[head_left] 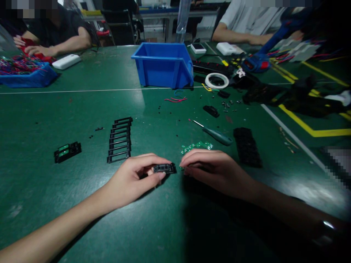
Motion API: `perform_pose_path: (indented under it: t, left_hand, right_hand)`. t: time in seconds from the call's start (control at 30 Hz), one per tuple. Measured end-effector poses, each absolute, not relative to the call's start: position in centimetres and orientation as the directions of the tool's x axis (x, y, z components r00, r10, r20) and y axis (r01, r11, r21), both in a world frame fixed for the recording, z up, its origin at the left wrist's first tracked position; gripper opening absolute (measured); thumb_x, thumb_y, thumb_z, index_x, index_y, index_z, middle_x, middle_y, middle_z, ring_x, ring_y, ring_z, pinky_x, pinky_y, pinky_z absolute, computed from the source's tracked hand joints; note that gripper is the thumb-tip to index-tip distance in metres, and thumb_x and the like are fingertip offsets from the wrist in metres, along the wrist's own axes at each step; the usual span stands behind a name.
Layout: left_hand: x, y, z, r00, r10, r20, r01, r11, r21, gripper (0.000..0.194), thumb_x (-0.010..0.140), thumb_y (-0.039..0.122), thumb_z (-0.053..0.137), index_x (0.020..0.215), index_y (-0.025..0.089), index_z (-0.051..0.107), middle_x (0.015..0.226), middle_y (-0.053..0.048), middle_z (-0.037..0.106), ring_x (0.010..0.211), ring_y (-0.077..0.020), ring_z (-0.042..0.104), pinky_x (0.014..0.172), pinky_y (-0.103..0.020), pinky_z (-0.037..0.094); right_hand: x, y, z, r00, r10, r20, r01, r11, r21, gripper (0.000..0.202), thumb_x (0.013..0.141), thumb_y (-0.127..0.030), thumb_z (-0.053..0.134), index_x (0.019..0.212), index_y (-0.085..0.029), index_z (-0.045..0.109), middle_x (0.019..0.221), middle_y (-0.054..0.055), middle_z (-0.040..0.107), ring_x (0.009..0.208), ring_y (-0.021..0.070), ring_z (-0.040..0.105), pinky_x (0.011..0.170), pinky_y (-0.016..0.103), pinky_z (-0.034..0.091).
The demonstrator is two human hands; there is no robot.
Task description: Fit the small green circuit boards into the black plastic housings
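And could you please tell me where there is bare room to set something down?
There's room between the left white box and the blue bin, and on the near side of the left hand. It's crowded right of the bin, around the tape roll and blue tool.

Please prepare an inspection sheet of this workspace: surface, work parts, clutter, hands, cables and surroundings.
Surface: green tabletop, yellow lines at right.
Work parts: black part in the left hand; green pieces beside the right hand; ladder-like black frame to the left.
Clutter: screwdriver beyond the right hand; white ring right of the blue bin.
Hands: left hand pinches the black part; right hand curls over a green bit, grip unclear.
Cables: red wires before the blue bin; coloured wires in a blue tray, left.
Surroundings: across the tabletop, a person in dark clothing at left, another person in light clothing at right.
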State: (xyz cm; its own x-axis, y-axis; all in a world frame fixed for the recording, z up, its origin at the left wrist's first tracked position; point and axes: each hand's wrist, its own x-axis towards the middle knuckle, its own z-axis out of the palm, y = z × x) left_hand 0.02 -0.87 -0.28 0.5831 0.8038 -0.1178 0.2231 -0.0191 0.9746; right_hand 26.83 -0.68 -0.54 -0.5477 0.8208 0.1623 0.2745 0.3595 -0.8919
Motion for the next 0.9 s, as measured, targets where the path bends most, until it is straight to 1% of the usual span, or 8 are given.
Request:
perform_pose_path:
  t: [0.17,0.3,0.4,0.53,0.67,0.77,0.83,0.9]
  left_hand:
    - [0.1,-0.8,-0.3,0.583,0.808,-0.086,0.199,-0.040,0.979,0.025,0.096,0.024,0.065,0.120,0.025,0.072,0.109,-0.006,0.068,0.081,-0.0148,0.064,0.069,-0.027,0.051]
    - [0.2,-0.8,-0.1,0.582,0.809,-0.085,0.213,-0.050,0.976,0.024,0.096,0.024,0.065,0.118,0.023,0.073,0.108,-0.007,0.068,0.083,-0.0153,0.063,0.070,-0.027,0.051]
    - [0.2,-0.8,0.0,0.580,0.810,-0.091,0.214,-0.044,0.976,0.023,0.096,0.024,0.065,0.117,0.022,0.073,0.107,-0.007,0.069,0.080,-0.0147,0.063,0.069,-0.027,0.051]
    - [0.2,-0.8,-0.2,0.573,0.814,-0.097,0.207,-0.029,0.978,0.023,0.096,0.026,0.066,0.118,0.021,0.072,0.106,-0.007,0.070,0.080,-0.0143,0.063,0.069,-0.027,0.051]
    - [0.2,-0.8,-0.3,0.565,0.814,-0.131,0.202,0.018,0.979,0.025,0.097,0.030,0.065,0.120,0.020,0.070,0.100,-0.006,0.071,0.078,-0.0135,0.062,0.069,-0.025,0.051]
    - [0.2,-0.8,-0.2,0.566,0.811,-0.146,0.189,0.044,0.981,0.027,0.097,0.031,0.066,0.121,0.019,0.069,0.096,-0.005,0.070,0.077,-0.0133,0.062,0.069,-0.025,0.051]
    - [0.2,-0.9,-0.2,0.563,0.812,-0.153,0.185,0.056,0.981,0.027,0.096,0.031,0.066,0.120,0.018,0.069,0.094,-0.004,0.070,0.077,-0.0134,0.062,0.069,-0.025,0.051]
    - [0.3,-0.9,-0.1,0.562,0.813,-0.155,0.180,0.062,0.982,0.026,0.096,0.030,0.066,0.119,0.017,0.069,0.092,-0.004,0.069,0.076,-0.0134,0.062,0.068,-0.025,0.051]
  right_hand:
    - [26.8,-0.7,-0.5,-0.550,0.813,0.191,0.262,0.385,-0.885,0.012,0.095,-0.016,0.064,0.101,-0.016,0.074,0.097,0.007,0.073,0.086,0.0165,0.069,0.076,0.028,0.053]
    - [26.8,-0.6,-0.4,-0.550,0.812,0.197,0.253,0.386,-0.887,0.012,0.095,-0.019,0.064,0.100,-0.017,0.075,0.095,0.007,0.074,0.084,0.0163,0.069,0.074,0.028,0.054]
    - [26.8,-0.6,-0.4,-0.530,0.826,0.192,0.268,0.378,-0.887,0.011,0.095,-0.022,0.065,0.098,-0.017,0.075,0.095,0.008,0.074,0.083,0.0167,0.070,0.073,0.028,0.054]
    - [26.7,-0.6,-0.4,-0.534,0.822,0.198,0.282,0.395,-0.874,0.012,0.096,-0.020,0.064,0.099,-0.018,0.074,0.096,0.008,0.074,0.084,0.0172,0.070,0.073,0.029,0.055]
    - [26.6,-1.1,-0.7,-0.554,0.797,0.243,0.323,0.474,-0.819,0.015,0.095,-0.014,0.061,0.106,-0.019,0.071,0.105,0.009,0.071,0.095,0.0184,0.068,0.081,0.030,0.055]
    - [26.5,-1.6,-1.3,-0.598,0.752,0.278,0.366,0.565,-0.739,0.023,0.093,-0.010,0.060,0.113,-0.019,0.067,0.120,0.012,0.065,0.106,0.0196,0.065,0.089,0.032,0.054]
    - [26.4,-1.9,-1.6,-0.627,0.730,0.273,0.402,0.603,-0.689,0.027,0.093,-0.010,0.060,0.119,-0.020,0.065,0.132,0.013,0.060,0.117,0.0216,0.061,0.097,0.036,0.053]
    - [26.3,-2.1,-1.7,-0.645,0.723,0.249,0.436,0.615,-0.657,0.028,0.094,-0.012,0.060,0.122,-0.020,0.063,0.139,0.014,0.056,0.126,0.0239,0.057,0.105,0.040,0.050]
